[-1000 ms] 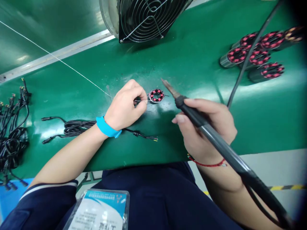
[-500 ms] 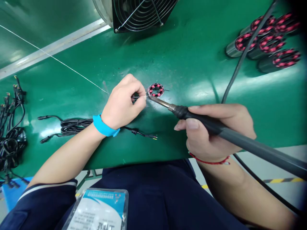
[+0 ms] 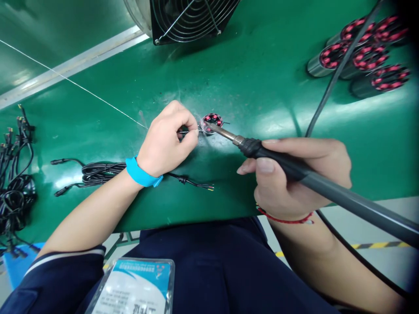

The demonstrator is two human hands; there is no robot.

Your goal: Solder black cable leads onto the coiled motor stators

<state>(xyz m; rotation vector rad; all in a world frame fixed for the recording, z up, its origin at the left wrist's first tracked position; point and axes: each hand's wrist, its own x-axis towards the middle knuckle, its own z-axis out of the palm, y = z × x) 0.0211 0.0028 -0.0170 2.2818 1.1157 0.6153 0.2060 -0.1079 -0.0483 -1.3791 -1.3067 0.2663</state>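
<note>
Wound stator: here it sits on the green bench point(image 3: 262, 87), a small ring of red-and-black coils point(image 3: 216, 117), just beyond the left fingertips.
Iron's tip: right over the ring's left part now; whether metal meets metal, I can't tell!
Soldering iron: slanting in from the lower right point(image 3: 321, 185), dark grip, grey handle.
Right hand: thumb and index pinching that grip firmly point(image 3: 284, 196), red bracelet point(image 3: 284, 220) at the wrist.
Left hand: thumb and index pressed together point(image 3: 168, 139) on a thin solder wire point(image 3: 78, 85), which slopes in from the upper left; blue wristband point(image 3: 140, 172) behind.
Black cable: bundled by the left forearm point(image 3: 104, 172), coloured wire ends out to the right.
Far left: a heap of black cables point(image 3: 16, 192).
Far right: five metal-cased stators point(image 3: 360, 59), a dark cord point(image 3: 327, 98) crossing before them.
Back: a grilled fan point(image 3: 193, 19).
</note>
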